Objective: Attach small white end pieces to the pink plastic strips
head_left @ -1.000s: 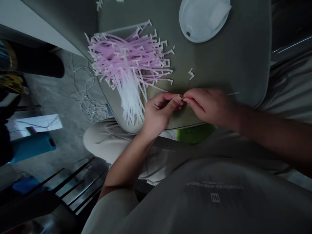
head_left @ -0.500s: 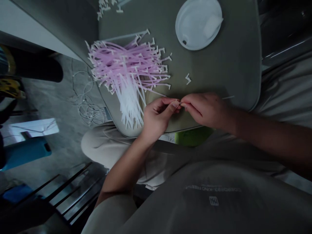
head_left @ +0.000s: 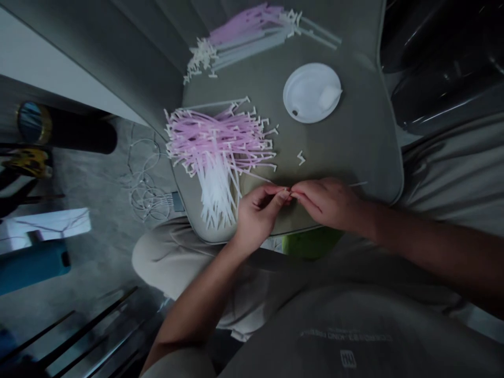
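Note:
My left hand (head_left: 258, 212) is closed in a pinch, thumb against fingertips, over the front of a grey-green padded seat (head_left: 346, 142). Fingertip to fingertip with it, my right hand (head_left: 326, 202) pinches too. A thin white stick (head_left: 359, 184) shows past the far side of my right hand, in line with the pinch. What lies between the fingertips is small and mostly hidden. Left of my hands spreads a pile of pink sticks (head_left: 220, 131) with white angled end pieces, crossed by a bundle of white sticks (head_left: 216, 191). One loose zigzag white piece (head_left: 301, 157) rests above my hands.
A white round lid (head_left: 311, 84) with a pale scrap on it lies farther back. Behind it is a second bundle of pink and white sticks (head_left: 252, 39). Tangled cables (head_left: 147, 202) lie on the floor at left, near a dark cylinder (head_left: 82, 128).
The view has tilted up, so the seat appears lower and the back bundle shows more fully. My hands keep the same pinch, fingertips together.

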Demonstrator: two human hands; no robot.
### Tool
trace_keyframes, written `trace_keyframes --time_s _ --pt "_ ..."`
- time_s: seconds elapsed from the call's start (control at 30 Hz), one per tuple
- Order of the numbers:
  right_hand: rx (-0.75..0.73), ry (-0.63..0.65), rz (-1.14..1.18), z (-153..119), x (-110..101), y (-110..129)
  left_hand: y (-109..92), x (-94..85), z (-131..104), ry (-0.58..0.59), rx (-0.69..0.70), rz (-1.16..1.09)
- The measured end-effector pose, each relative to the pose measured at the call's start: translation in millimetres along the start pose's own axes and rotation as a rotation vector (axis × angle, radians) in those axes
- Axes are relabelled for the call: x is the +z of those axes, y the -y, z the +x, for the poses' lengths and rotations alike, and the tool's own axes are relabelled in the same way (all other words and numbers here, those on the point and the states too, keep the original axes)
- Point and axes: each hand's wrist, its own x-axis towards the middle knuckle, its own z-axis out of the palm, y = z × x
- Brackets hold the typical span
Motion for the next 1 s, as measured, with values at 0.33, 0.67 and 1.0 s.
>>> trace_keyframes --time_s 0.33,0.67,1.0 --pt "0.021 0.01 0.018 -1.7 2.1 -0.4 -1.7 0.6 0.1 0.002 0.041 0.017" --pt "0.04 0.028 -0.009 -3.4 5.9 0.4 1.6 0.3 0.4 -0.007 0.123 0.106" --pt "0.086 -0.038 0.093 0.3 4.2 0.0 5.4 4.5 0.0 -0.067 0.132 0.176"
